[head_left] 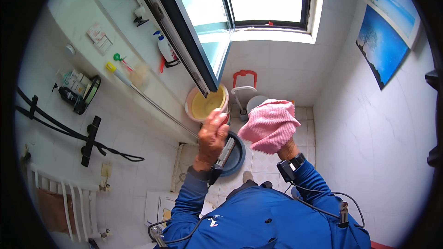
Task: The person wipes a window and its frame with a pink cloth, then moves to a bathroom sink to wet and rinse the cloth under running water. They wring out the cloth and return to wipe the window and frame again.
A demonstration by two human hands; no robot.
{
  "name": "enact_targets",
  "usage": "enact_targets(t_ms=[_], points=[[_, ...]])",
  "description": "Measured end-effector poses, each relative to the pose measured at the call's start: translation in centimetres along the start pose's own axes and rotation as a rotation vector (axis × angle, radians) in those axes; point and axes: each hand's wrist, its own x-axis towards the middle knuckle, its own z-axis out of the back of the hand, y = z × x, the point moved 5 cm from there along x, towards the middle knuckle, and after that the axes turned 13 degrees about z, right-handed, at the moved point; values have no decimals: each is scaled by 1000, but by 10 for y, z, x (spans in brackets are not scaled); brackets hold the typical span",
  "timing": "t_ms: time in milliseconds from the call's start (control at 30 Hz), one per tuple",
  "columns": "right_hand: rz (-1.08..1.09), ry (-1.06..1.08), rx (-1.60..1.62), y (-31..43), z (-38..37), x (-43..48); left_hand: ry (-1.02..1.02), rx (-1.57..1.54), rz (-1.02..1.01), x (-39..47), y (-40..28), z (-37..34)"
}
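Note:
A pink textured cloth (pixel 270 126) with zigzag edges drapes over my right hand (pixel 288 150); the fingers are hidden beneath it. My left hand (pixel 211 138) is raised to the left of the cloth, below the lower corner of an open dark-framed window sash (pixel 207 72). Its fingers are bent, and whether they pinch anything does not show. Under my left hand on the floor is a round blue-grey basin (pixel 238 159) with a pale, long object (pixel 226 150) in it.
A yellow basin (pixel 207 105) inside a pink one, a red-handled item (pixel 245 73) and a whitish bucket (pixel 258 102) stand by the far wall. A yellow-tipped pole (pixel 152 103) leans at the left. Shower fittings (pixel 91 140) and a towel radiator (pixel 65 200) are on the left wall.

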Motion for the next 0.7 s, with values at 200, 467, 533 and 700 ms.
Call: enact_targets(t_ms=[200, 467, 533, 700], points=[[-34, -261, 475, -28, 29, 83, -284, -347, 311, 80, 69, 52], [288, -50, -285, -101, 34, 206, -402, -311, 104, 188, 69, 76], [335, 9, -779, -124, 21, 246, -453, -307, 80, 210, 74, 77], [517, -107, -30, -143, -33, 374, -577, -435, 81, 264, 83, 77]])
